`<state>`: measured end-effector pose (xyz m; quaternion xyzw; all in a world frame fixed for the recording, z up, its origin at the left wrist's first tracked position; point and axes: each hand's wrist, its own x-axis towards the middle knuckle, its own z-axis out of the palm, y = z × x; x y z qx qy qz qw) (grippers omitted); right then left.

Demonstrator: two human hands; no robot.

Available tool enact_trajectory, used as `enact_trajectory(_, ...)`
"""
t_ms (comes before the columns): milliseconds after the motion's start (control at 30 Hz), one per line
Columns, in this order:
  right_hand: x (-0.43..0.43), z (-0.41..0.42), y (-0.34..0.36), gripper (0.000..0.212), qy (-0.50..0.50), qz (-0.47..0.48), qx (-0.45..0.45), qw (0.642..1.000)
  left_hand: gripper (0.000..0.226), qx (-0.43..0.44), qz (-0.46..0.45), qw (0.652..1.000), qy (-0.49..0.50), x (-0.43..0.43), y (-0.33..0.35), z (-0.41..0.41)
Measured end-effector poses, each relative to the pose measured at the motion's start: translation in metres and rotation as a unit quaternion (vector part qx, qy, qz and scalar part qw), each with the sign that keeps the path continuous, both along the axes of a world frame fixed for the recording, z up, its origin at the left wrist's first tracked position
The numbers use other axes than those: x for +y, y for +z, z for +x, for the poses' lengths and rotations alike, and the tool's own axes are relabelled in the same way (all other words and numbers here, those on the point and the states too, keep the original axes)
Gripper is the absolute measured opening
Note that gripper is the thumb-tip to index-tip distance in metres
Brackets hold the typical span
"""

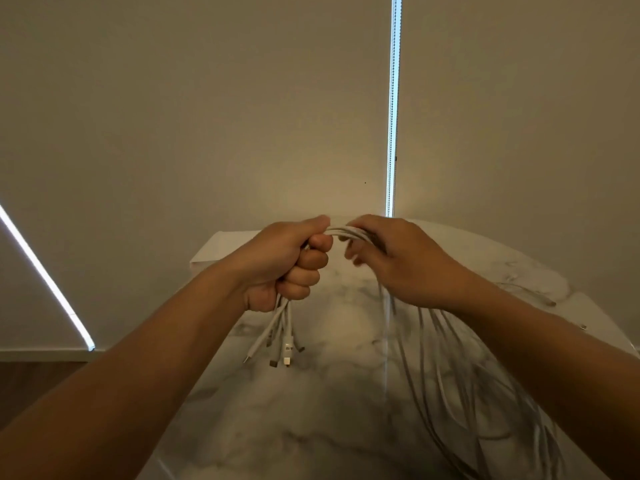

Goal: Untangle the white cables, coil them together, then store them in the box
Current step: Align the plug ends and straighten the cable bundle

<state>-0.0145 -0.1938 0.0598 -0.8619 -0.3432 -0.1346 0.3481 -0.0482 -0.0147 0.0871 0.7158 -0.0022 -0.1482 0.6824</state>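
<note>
My left hand (282, 266) grips a bundle of white cables (341, 232) in a fist, held up above the table. Several plug ends (280, 344) hang down below that fist. My right hand (391, 261) holds the same bundle just to the right, fingers curled over it. From there the long cable lengths (450, 375) drop in loose loops toward the table, blurred. A white box (221, 249) lies at the table's far edge, partly hidden behind my left hand.
The table (329, 410) has a white marbled top. One more loose cable (533, 292) lies on it at the far right. A plain wall stands close behind, with a bright window slit (393, 105) and dark wooden floor (34, 382) at the left.
</note>
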Motion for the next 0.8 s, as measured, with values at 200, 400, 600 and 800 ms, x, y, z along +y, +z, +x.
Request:
enact_trajectory(200,-0.013,0.004,-0.02,0.026,0.125,0.276,0.411,0.86,0.048,-0.015,-0.023,0.999,0.017,0.011,0.009,0.001)
enact_trajectory(400,-0.027,0.011,-0.022,0.035,0.188,0.277,0.46,0.822,0.048,-0.018,-0.027,0.999,0.01,0.015,0.004,0.001)
enact_trajectory(600,-0.028,0.008,-0.025,0.032,0.213,0.268,0.52,0.783,0.048,-0.031,-0.046,0.998,0.015,0.012,-0.003,-0.001)
enact_trajectory(800,-0.022,0.016,0.011,0.041,0.191,0.106,0.386,0.896,0.048,-0.002,-0.014,0.999,-0.032,0.013,-0.005,-0.001)
